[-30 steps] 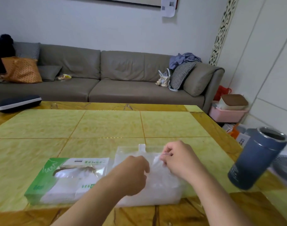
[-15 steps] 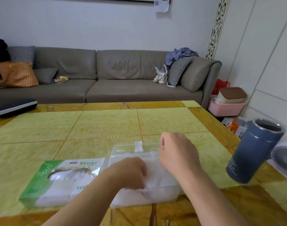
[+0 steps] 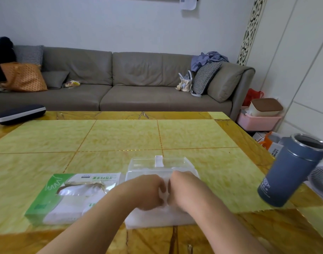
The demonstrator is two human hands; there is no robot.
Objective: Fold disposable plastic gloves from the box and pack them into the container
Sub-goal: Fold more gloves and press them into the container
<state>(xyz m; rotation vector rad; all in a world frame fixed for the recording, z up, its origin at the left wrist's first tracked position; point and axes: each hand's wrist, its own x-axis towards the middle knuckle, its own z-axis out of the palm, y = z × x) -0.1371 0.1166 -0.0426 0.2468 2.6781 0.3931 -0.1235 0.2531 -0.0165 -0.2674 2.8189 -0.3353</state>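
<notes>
Where the two hands meet above the container, the left hand (image 3: 147,191) and the right hand (image 3: 184,189) sit knuckle to knuckle with fingers curled downward, and a strip of translucent white glove film (image 3: 164,196) shows in the narrow gap between them. Both hands appear to pinch this film, but the fingertips are hidden behind the knuckles, so the exact grip cannot be confirmed.

Directly beneath the hands lies the clear plastic container (image 3: 162,165), resting on the table near its front edge. Its long axis runs left to right. Its far wall carries a small white tab at the centre. The forearms cover much of its near half, and white film is visible inside it.

Just to the left, close beside the container, lies the green-and-white glove box (image 3: 52,195). It lies flat, long axis also left to right, with the torn oval opening facing up and crumpled film showing in it. The left forearm crosses its right end.

Well to the right stands a blue-grey metal tumbler (image 3: 292,173), lid off, near the table's right edge. A dark flat case (image 3: 19,114) rests at the far left corner of the yellow-green table (image 3: 120,136). Beyond the table stands a grey sofa (image 3: 138,85) with cushions and bags. A pink bin (image 3: 257,121) and a white fan (image 3: 322,180) stand on the floor to the right.
</notes>
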